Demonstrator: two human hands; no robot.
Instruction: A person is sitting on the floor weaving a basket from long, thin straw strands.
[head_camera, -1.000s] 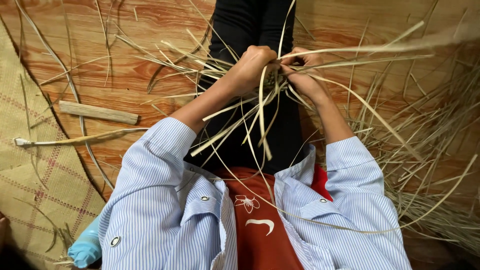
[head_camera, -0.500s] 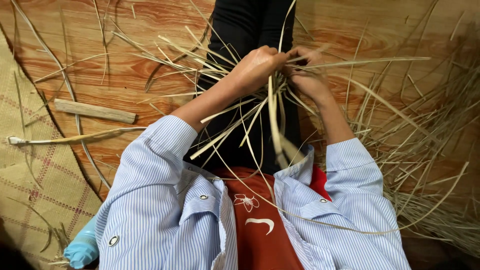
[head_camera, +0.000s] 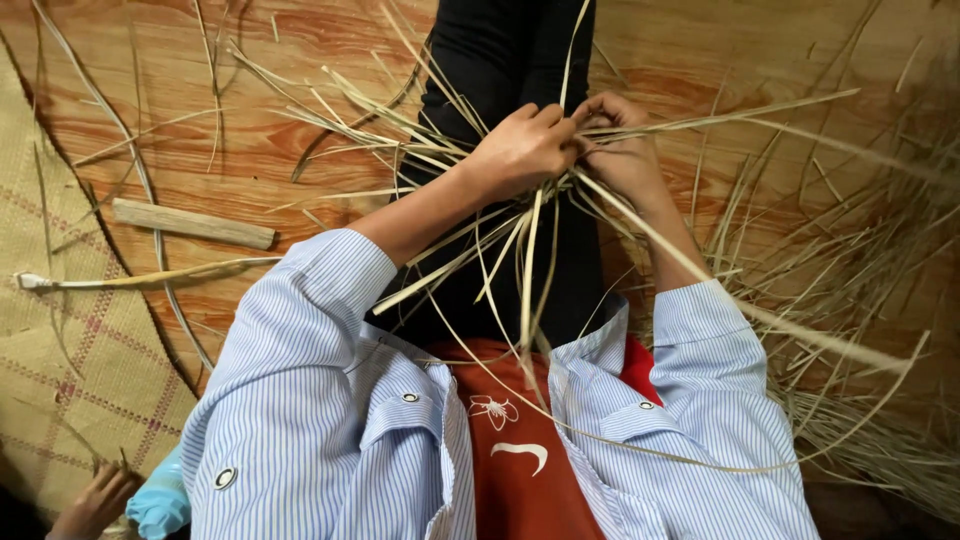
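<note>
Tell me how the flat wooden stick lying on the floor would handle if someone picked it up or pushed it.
The flat wooden stick looks straight and rigid, so it would probably stay stiff, unlike the bending straw strips. Being thin, it seems light. Its flat faces suggest it would slide on the wood-grain floor rather than roll.

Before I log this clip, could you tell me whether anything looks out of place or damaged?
Nothing looks damaged. Both hands, left hand and right hand, grip a bundle of pale dried straw strips. More loose strips lie scattered over the wood-grain floor, and a flat wooden stick lies beside a woven mat.
</note>
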